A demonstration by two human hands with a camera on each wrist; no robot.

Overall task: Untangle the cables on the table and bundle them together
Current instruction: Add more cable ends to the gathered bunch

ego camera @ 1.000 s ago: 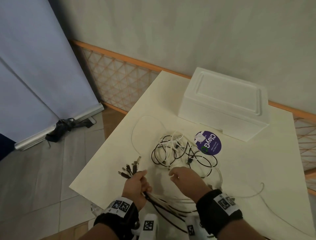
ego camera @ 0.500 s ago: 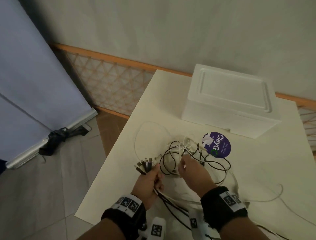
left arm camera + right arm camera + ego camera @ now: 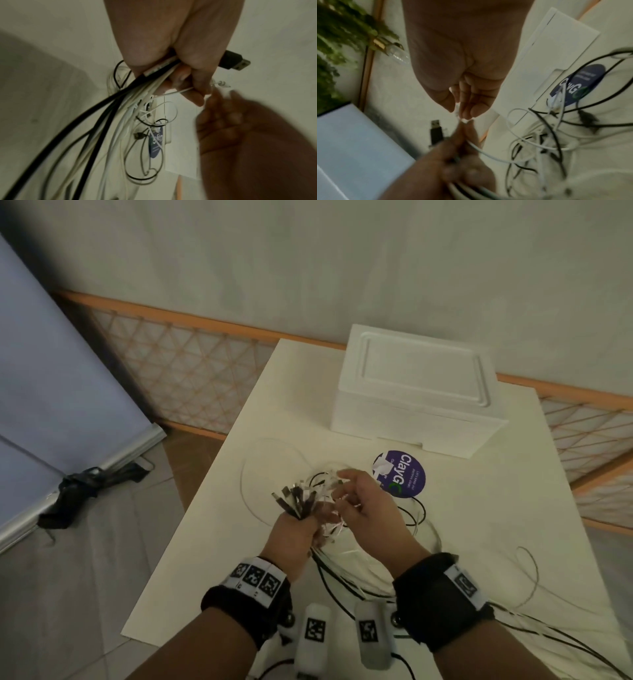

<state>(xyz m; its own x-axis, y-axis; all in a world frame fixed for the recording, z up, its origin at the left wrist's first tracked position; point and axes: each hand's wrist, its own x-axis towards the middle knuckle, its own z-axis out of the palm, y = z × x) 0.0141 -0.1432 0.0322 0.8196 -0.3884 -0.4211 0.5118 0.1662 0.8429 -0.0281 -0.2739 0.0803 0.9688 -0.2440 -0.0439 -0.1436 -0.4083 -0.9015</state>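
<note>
My left hand [image 3: 306, 520] grips a bundle of black and white cables [image 3: 298, 501] just behind their plugs, which fan out up and to the left above the white table [image 3: 219, 542]. In the left wrist view the left hand [image 3: 178, 75] is curled round these cables [image 3: 137, 86], with a black USB plug [image 3: 236, 60] sticking out. My right hand [image 3: 342, 491] is right beside it, and in the right wrist view the right hand [image 3: 459, 112] pinches a white cable end [image 3: 457, 110] at its fingertips. More cables lie in a loose tangle [image 3: 414, 511] on the table.
A white foam box [image 3: 418, 385] stands at the back of the table, with a round purple sticker [image 3: 400, 477] in front of it. Long cable runs trail off the table's near right side [image 3: 527, 583]. The table's left edge [image 3: 191, 525] drops to the floor.
Both hands have risen and moved away from me over the tangle. The right hand has picked a white cable end out of the tangle and brought it to the left hand's bundle.
</note>
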